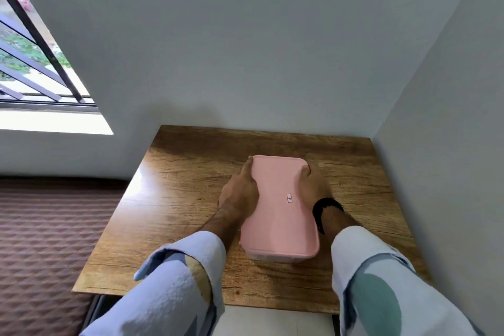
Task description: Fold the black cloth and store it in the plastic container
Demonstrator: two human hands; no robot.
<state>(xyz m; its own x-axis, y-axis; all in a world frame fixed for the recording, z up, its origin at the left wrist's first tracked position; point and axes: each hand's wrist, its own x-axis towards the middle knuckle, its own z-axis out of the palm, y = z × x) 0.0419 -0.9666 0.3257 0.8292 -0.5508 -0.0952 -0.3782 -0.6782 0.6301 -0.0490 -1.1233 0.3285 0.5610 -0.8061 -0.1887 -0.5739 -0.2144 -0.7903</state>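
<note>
A plastic container with a clear body stands lengthwise in the middle of the wooden table. Its pink lid lies on top, with a small sticker near the centre. My left hand grips the container's left side, fingers along the lid's edge. On the right side my right hand holds it the same way, a black band on that wrist. No black cloth shows anywhere; the lid hides the container's inside.
The table stands in a corner, with grey walls close behind and to the right. A brown quilted bed cover lies left of the table. A barred window is at the upper left.
</note>
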